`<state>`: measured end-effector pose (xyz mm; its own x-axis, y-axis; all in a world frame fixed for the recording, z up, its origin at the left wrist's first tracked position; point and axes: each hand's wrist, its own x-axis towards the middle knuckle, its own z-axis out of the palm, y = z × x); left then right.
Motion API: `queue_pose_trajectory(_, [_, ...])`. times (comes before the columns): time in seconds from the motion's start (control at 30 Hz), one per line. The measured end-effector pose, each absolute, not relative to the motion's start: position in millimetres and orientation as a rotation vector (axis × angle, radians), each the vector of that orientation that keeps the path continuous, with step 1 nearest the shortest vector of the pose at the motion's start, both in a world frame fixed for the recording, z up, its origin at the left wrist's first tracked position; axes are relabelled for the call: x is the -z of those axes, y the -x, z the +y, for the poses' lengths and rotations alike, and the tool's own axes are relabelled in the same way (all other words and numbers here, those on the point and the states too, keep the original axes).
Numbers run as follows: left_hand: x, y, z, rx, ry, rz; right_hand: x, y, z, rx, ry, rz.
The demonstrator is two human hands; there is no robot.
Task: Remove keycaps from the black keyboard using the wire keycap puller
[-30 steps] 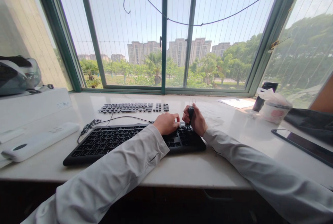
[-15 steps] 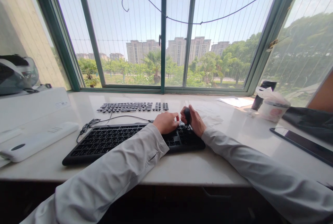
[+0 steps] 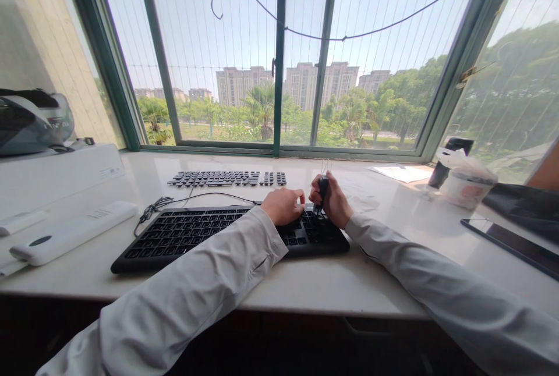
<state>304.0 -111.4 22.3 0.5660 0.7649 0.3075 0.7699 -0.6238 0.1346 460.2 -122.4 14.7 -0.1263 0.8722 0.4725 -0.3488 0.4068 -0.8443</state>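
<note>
Left sleeve (image 3: 187, 294) and right sleeve (image 3: 419, 268): long, matching garment parts of plain, pale grey cloth with a smooth, faintly lustrous surface. The left is loose and wide, marked by soft diagonal creases and deeper folds toward the elbow; a short dark slit (image 3: 262, 262) lies near its cuff (image 3: 269, 236), whose edge is nearly straight. The right shows long, shallow wrinkles and a shadowed fold near the wrist. Left hand (image 3: 282, 207) and right hand (image 3: 337, 204): bare beyond the cloth
</note>
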Motion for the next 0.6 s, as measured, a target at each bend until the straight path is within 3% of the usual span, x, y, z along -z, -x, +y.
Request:
queue_pose_trajectory(0.2, [-23.2, -303.5, -111.5, 0.515, 2.772, -1.356, -10.3, -461.5, -118.2, -1.071, 0.614, -1.356])
queue_pose_trajectory(0.6, [-20.7, -305.0, -109.0, 0.444, 2.681, -1.360, -17.1, -461.1, -143.1, -0.595, 0.801, -1.865])
